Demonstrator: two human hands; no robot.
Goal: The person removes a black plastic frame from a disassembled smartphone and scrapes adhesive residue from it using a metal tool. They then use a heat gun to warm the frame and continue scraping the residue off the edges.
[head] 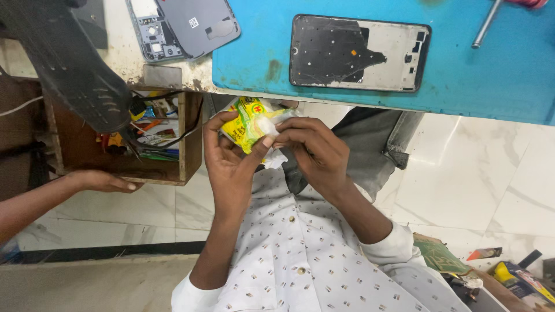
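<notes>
My left hand (228,159) grips a small yellow and green plastic packet (245,121) just below the table edge. My right hand (309,147) pinches a white wad of cotton or tissue (269,128) at the packet's open side. Both hands are held close together above my lap. On the blue mat (491,75) above lies a stripped phone frame (358,53), face up, with dark and pale patches.
A grey phone back cover (199,23) and a circuit part (151,32) lie at the table's left. An open wooden drawer (188,138) holds small parts, with another person's hand (101,182) under it. A metal tool (488,20) rests at the top right. White floor tiles lie below.
</notes>
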